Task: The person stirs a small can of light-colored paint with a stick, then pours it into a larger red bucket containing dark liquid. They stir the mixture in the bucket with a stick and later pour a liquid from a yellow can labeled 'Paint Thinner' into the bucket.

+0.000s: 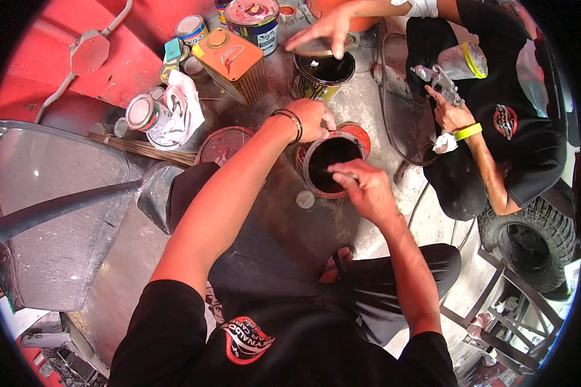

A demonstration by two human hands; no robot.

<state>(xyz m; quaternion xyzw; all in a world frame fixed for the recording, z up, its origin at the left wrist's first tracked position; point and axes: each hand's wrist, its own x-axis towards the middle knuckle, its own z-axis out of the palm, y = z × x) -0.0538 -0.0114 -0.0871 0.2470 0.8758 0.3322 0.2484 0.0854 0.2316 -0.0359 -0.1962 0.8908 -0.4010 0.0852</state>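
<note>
An open paint can (307,169) with dark contents stands on the floor in front of me. My left hand (314,120) is closed on its far-left rim. Over the near-right side of the opening is my right hand (370,193), its fingers pinched around something thin that mostly hides in the grip. Behind the can lies a round red lid (359,134). A small pale disc (305,199) sits on the floor by the can's near side.
Across from me, a co-worker holds a spray gun (442,82) and reaches over a second open can (323,71). An orange-topped rectangular tin (229,55), a white-draped container (182,113) and several cans stand at left. A tyre (529,245) lies right.
</note>
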